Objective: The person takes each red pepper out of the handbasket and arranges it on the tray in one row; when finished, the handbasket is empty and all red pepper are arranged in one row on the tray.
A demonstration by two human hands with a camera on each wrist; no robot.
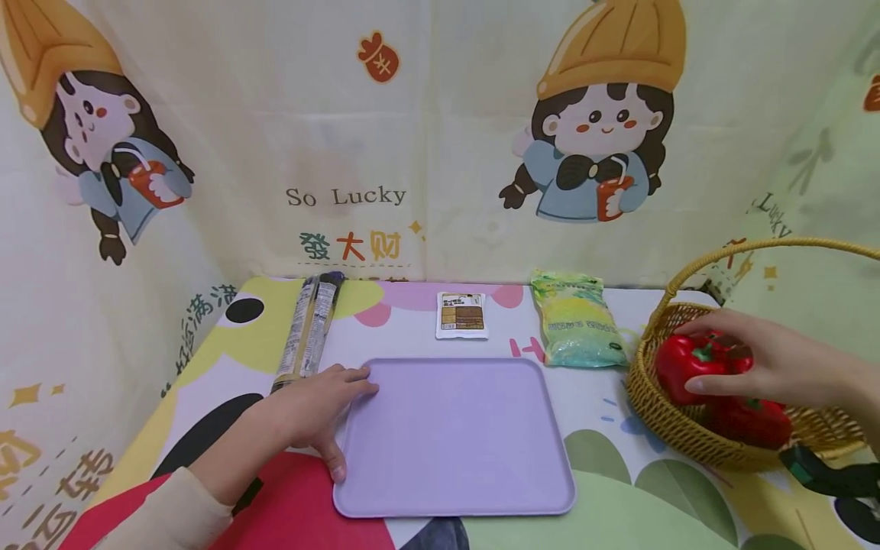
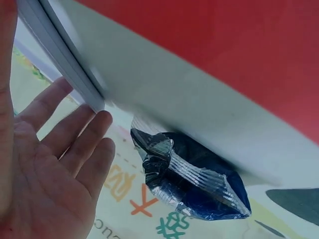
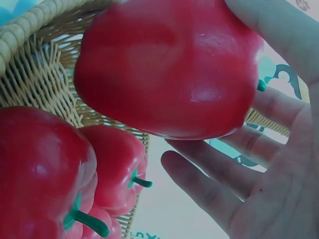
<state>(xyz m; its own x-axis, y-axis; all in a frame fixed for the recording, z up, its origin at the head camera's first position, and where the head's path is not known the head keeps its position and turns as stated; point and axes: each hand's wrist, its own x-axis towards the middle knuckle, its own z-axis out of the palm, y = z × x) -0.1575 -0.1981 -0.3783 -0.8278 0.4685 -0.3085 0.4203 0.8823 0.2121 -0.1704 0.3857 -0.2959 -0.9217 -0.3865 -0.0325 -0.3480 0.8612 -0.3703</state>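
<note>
My right hand [image 1: 791, 359] grips a red bell pepper [image 1: 687, 367] over the wicker basket [image 1: 653, 412]. In the right wrist view, thumb and fingers reach around that glossy pepper [image 3: 169, 69], its green stem towards the palm. More red peppers with green stems [image 3: 114, 169] lie below it in the basket. On the left, my left hand [image 1: 316, 409] touches the left rim of a flat lilac tray [image 1: 457, 435], with its fingers spread and fairly straight. The left wrist view shows the fingertips against the tray's edge [image 2: 65, 59]. The tray has nothing on it.
Behind the left hand lies a long pack with a dark end [image 1: 309, 325]. A small white-and-brown packet [image 1: 461, 315] and a green-yellow bag [image 1: 577, 321] lie beyond the tray. A patterned curtain [image 1: 440, 153] closes off the back. The basket's handle [image 1: 777, 243] arches upward.
</note>
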